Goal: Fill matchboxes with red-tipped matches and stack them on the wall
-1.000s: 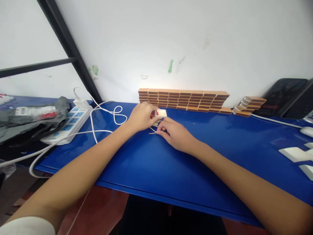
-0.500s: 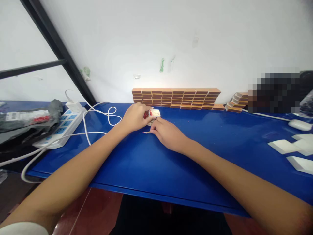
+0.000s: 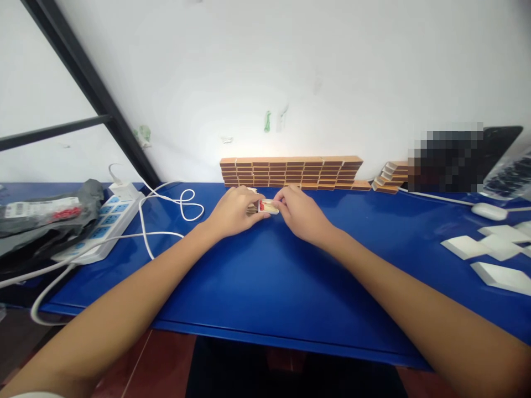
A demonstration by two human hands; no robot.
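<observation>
My left hand is closed around an open matchbox tray at the middle of the blue table, thumb in front and fingers behind. Red-headed matches lie in the tray, their heads toward the left. My right hand pinches at the tray's right end, thumb and fingertips at the plain end of a match; the fingers partly cover it. Behind and under my left hand, more loose matches show in part.
Stacked matchboxes line the wall, with a smaller stack to their right. A power strip, white cables and a dark plastic bag occupy the left. White diamond-shaped pieces and a white cable plug lie at right.
My right hand has moved up from beside the tray, carrying a match to the tray's right end. The tray now sits lower in my left hand. The view has shifted slightly.
</observation>
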